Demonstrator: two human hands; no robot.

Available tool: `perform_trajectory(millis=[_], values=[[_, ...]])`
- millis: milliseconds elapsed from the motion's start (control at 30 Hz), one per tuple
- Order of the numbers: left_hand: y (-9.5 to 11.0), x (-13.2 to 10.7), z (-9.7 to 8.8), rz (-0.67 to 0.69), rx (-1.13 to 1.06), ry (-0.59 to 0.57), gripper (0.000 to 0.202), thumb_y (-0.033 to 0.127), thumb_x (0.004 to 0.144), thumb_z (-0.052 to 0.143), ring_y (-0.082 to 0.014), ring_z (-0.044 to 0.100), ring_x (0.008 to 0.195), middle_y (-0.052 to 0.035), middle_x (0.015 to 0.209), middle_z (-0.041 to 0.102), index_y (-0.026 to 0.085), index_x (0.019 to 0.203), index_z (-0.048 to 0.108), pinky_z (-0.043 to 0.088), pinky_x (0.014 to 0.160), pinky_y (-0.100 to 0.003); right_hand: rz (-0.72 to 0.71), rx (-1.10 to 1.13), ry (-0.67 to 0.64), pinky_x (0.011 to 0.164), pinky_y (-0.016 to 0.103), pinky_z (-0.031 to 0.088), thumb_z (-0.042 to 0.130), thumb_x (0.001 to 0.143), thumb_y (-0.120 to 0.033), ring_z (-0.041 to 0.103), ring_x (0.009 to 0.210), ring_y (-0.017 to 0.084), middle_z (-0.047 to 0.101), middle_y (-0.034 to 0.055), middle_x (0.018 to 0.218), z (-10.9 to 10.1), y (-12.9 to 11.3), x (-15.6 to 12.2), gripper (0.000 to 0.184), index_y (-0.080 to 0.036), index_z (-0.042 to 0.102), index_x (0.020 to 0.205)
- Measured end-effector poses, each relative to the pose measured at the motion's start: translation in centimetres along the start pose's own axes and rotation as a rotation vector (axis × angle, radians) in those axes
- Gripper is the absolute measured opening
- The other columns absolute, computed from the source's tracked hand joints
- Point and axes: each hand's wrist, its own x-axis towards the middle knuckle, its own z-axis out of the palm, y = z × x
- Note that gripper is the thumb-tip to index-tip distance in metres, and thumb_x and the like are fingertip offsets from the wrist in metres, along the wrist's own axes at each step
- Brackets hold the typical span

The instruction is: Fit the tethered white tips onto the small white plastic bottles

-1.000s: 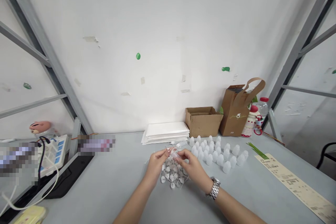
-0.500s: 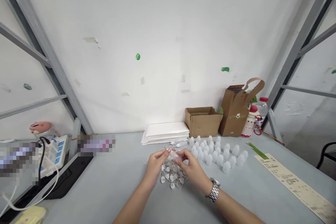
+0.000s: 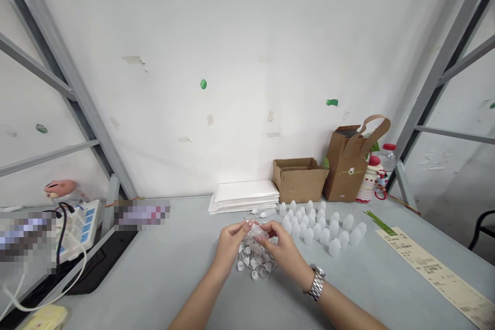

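Observation:
My left hand [image 3: 231,243] and my right hand [image 3: 283,248] meet above the grey table [image 3: 162,278], both pinching a small clear plastic bottle [image 3: 260,230] between their fingertips. The left fingers close on its left end, where a small tip part seems to sit. The right hand, with a metal watch [image 3: 316,282] on its wrist, grips the bottle's body. Just under the hands lies a pile of small white cone-shaped caps [image 3: 253,259]. To the right stand several white bottles [image 3: 323,227] in rows.
A stack of white sheets [image 3: 244,195], an open cardboard box [image 3: 298,178], a brown paper bag [image 3: 350,161] and drink bottles [image 3: 377,171] line the wall. A printed paper strip [image 3: 433,269] lies at right. A power strip [image 3: 77,226] with cables sits at left.
Both hands stay together over the cap pile; the fingers shifted slightly on the small bottle. Nothing else moved.

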Motion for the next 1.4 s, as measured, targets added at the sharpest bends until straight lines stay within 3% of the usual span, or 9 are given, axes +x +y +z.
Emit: perform_trajectory(millis=[167,333,433,533,700,900,1067,1233,1400], values=[[0.1,0.0,0.1,0.003,-0.006,0.027,0.035,0.043,0.068,0.06,-0.0265,0.059,0.096,-0.0072,0.093,0.07,0.015,0.086,0.07,0.043,0.086,-0.036,0.011,0.027,-0.156,0.07,0.03,0.044,0.044,0.084,-0.035,0.057,0.073,0.017,0.064,0.0027,0.083,0.0,-0.4,0.1,0.024,-0.019,0.06,0.089],[0.0,0.6,-0.6,0.028,0.072,0.151,0.038,0.046,0.067,0.058,-0.0261,0.061,0.091,-0.0094,0.088,0.071,0.013,0.08,0.071,0.044,0.083,-0.035,-0.072,-0.165,-0.064,0.077,0.031,0.042,0.052,0.079,-0.028,0.056,0.084,0.02,0.063,0.0042,0.088,-0.1,-0.1,-0.1,0.015,-0.019,0.06,0.088],[-0.7,1.1,-1.3,0.077,0.341,0.227,0.041,0.048,0.071,0.05,-0.0247,0.063,0.085,-0.0086,0.087,0.071,0.015,0.082,0.07,0.046,0.076,-0.034,-0.088,-0.279,-0.018,0.081,0.034,0.04,0.052,0.078,-0.025,0.054,0.089,0.021,0.062,0.0055,0.091,-0.3,0.6,-0.1,0.015,-0.019,0.058,0.091],[-1.5,1.3,-1.8,0.136,0.59,0.288,0.033,0.044,0.07,0.052,-0.0251,0.06,0.087,-0.0081,0.088,0.07,0.018,0.08,0.07,0.043,0.08,-0.036,-0.064,-0.305,-0.011,0.079,0.034,0.04,0.049,0.08,-0.026,0.055,0.087,0.022,0.063,0.0056,0.091,-0.4,1.3,0.2,0.015,-0.019,0.055,0.092],[-1.9,1.1,-1.5,0.224,0.828,0.244,0.029,0.038,0.076,0.047,-0.0238,0.056,0.092,-0.0075,0.088,0.069,0.022,0.083,0.07,0.037,0.085,-0.036,-0.049,-0.275,-0.011,0.073,0.033,0.042,0.044,0.084,-0.029,0.055,0.083,0.021,0.061,0.0043,0.087,-0.6,1.5,0.2,0.014,-0.02,0.05,0.093],[-1.1,0.6,-0.7,0.203,0.57,0.138,0.038,0.043,0.08,0.039,-0.0217,0.057,0.091,-0.0063,0.09,0.069,0.019,0.083,0.069,0.04,0.083,-0.032,-0.135,-0.31,-0.032,0.074,0.035,0.041,0.05,0.081,-0.028,0.052,0.082,0.021,0.06,0.0037,0.087,-0.3,0.9,-0.4,0.009,-0.021,0.052,0.086],[-1.1,0.6,-0.2,0.135,0.399,0.012,0.035,0.044,0.074,0.049,-0.0217,0.061,0.082,-0.006,0.081,0.07,0.017,0.076,0.07,0.044,0.076,-0.029,-0.256,-0.429,-0.067,0.072,0.034,0.04,0.054,0.08,-0.027,0.051,0.079,0.021,0.059,0.0031,0.082,-0.1,0.5,-0.6,0.008,-0.021,0.054,0.084],[-0.8,0.4,-0.1,0.089,0.373,0.087,0.032,0.044,0.07,0.053,-0.0224,0.063,0.077,-0.0054,0.072,0.071,0.017,0.068,0.07,0.045,0.073,-0.03,-0.369,-0.529,-0.071,0.075,0.034,0.038,0.054,0.082,-0.026,0.05,0.08,0.02,0.058,0.0038,0.081,-0.1,0.2,-0.7,0.008,-0.019,0.054,0.085],[-0.6,0.3,-0.3,0.134,0.491,0.232,0.031,0.042,0.072,0.05,-0.0221,0.063,0.074,-0.0053,0.07,0.07,0.018,0.064,0.068,0.044,0.072,-0.031,-0.43,-0.619,-0.058,0.075,0.035,0.036,0.048,0.084,-0.022,0.049,0.074,0.019,0.056,0.0042,0.076,-0.2,-0.2,-0.6,0.006,-0.018,0.051,0.079]])
